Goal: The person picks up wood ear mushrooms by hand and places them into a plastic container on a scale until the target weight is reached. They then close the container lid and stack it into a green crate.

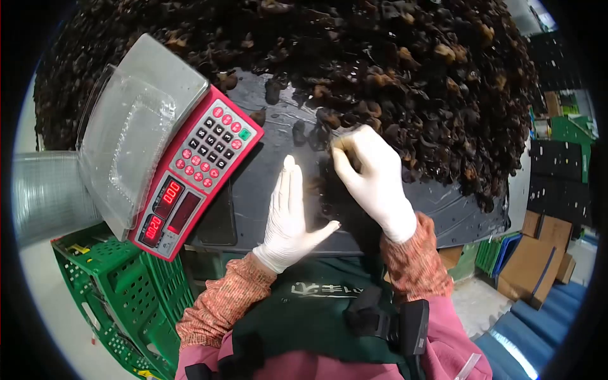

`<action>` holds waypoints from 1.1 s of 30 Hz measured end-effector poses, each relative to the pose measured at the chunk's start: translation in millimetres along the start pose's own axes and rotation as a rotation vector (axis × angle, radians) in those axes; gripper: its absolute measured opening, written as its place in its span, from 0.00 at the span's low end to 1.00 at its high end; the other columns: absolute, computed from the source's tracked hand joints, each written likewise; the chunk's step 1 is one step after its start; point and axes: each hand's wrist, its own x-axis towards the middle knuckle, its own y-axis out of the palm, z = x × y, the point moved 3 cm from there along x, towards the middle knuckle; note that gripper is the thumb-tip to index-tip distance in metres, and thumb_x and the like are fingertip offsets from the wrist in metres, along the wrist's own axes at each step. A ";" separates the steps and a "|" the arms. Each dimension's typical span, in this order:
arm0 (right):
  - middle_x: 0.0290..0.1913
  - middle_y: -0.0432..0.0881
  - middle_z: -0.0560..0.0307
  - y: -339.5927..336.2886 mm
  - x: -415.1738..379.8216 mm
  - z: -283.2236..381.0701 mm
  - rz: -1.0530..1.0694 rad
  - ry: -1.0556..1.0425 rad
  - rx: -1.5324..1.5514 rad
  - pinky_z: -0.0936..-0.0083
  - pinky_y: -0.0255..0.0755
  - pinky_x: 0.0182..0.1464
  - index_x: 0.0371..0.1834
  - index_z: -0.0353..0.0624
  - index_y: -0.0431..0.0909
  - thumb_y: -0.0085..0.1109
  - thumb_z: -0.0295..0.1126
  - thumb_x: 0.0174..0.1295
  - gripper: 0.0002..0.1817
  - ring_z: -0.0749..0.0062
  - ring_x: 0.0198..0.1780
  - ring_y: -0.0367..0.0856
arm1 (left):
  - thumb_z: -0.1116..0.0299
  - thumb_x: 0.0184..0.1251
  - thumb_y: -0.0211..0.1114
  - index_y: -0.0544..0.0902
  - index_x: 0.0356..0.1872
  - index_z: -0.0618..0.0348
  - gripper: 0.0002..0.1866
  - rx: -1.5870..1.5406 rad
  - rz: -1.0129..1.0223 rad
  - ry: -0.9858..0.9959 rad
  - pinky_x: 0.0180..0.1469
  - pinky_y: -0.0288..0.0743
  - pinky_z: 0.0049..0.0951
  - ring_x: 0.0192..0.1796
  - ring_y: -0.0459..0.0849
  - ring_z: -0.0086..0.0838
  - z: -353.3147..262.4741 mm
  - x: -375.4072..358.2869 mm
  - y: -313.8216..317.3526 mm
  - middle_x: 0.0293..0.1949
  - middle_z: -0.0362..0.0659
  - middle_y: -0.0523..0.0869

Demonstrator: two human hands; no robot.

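Note:
My left hand (288, 218), in a white glove, lies flat over the dark table, its fingers stretched out and the thumb apart, holding nothing. My right hand (373, 180), gloved too, is curled with thumb and fingertips drawn together at the near edge of a heap of dark brown wood ear mushrooms (437, 95). What its fingertips pinch, if anything, I cannot make out. A few loose wet pieces lie beside those fingertips. Left of my hands stands a red digital scale (190, 164), its display lit, with a clear plastic tray (136, 139) on its metal pan.
Green plastic crates (120, 291) stand below the table at the left. A stack of clear plastic containers (50, 196) is at the far left. To the right are cardboard boxes (532, 266) and black crates (557, 161). A dark flat phone-like object (215, 218) lies near the scale.

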 end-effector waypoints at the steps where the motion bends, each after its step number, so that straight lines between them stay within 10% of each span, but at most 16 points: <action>1: 0.35 0.81 0.56 -12.6 -2.8 9.4 0.151 0.058 0.049 0.65 0.78 0.40 0.39 0.46 0.84 0.70 0.28 0.60 0.06 0.57 0.38 0.84 | 0.59 0.47 0.89 0.45 0.82 0.77 0.71 -0.008 -0.007 -0.003 0.84 0.52 0.49 0.84 0.54 0.62 1.0 -0.4 0.8 0.83 0.71 0.49; 5: 0.36 0.83 0.58 -11.1 11.6 10.5 0.157 -0.017 -0.014 0.74 0.75 0.36 0.45 0.43 0.87 0.72 0.27 0.60 0.10 0.68 0.32 0.81 | 0.59 0.47 0.89 0.44 0.82 0.76 0.72 0.002 0.010 0.014 0.84 0.51 0.50 0.84 0.53 0.63 0.6 0.6 -0.1 0.83 0.70 0.49; 10: 0.47 0.82 0.52 37.5 31.2 -4.0 0.073 -0.072 -0.345 0.62 0.80 0.46 0.52 0.44 0.81 0.72 0.34 0.59 0.18 0.57 0.43 0.85 | 0.59 0.47 0.88 0.44 0.82 0.76 0.71 0.026 0.035 0.008 0.83 0.52 0.50 0.85 0.52 0.63 -1.3 0.4 0.1 0.83 0.70 0.48; 15: 0.47 0.83 0.48 26.1 16.1 -18.5 -0.023 -0.083 -0.133 0.62 0.81 0.44 0.56 0.42 0.79 0.66 0.22 0.59 0.20 0.50 0.41 0.85 | 0.59 0.48 0.88 0.44 0.82 0.77 0.70 0.002 0.009 -0.012 0.83 0.52 0.50 0.84 0.52 0.63 1.5 -0.6 0.7 0.83 0.71 0.48; 19: 0.45 0.84 0.59 -5.9 -8.1 -11.6 0.096 0.312 0.147 0.85 0.74 0.38 0.66 0.41 0.76 0.74 0.24 0.60 0.29 0.85 0.32 0.73 | 0.59 0.48 0.88 0.45 0.82 0.78 0.70 -0.013 0.002 -0.014 0.83 0.52 0.50 0.84 0.53 0.63 0.7 -0.2 -0.4 0.83 0.71 0.49; 23: 0.47 0.85 0.59 -12.9 -21.1 -9.5 0.135 0.471 0.276 0.84 0.74 0.38 0.67 0.39 0.76 0.75 0.25 0.60 0.31 0.86 0.33 0.75 | 0.60 0.47 0.88 0.46 0.81 0.79 0.70 -0.011 0.017 -0.004 0.83 0.53 0.50 0.84 0.55 0.64 -1.0 0.7 -0.6 0.82 0.71 0.50; 26: 0.48 0.85 0.54 -30.0 -22.5 9.1 0.431 0.391 0.510 0.82 0.77 0.36 0.66 0.39 0.77 0.75 0.29 0.62 0.29 0.82 0.31 0.81 | 0.61 0.45 0.89 0.46 0.81 0.79 0.70 0.009 -0.012 0.018 0.82 0.55 0.50 0.83 0.57 0.64 -1.6 2.5 -1.1 0.82 0.71 0.51; 33: 0.36 0.81 0.51 32.1 31.8 -11.1 0.045 -0.099 -0.351 0.65 0.79 0.36 0.40 0.43 0.81 0.67 0.28 0.61 0.06 0.57 0.34 0.85 | 0.63 0.42 0.89 0.47 0.82 0.77 0.71 0.009 -0.025 0.015 0.81 0.58 0.50 0.81 0.61 0.63 -1.9 3.5 0.1 0.82 0.70 0.55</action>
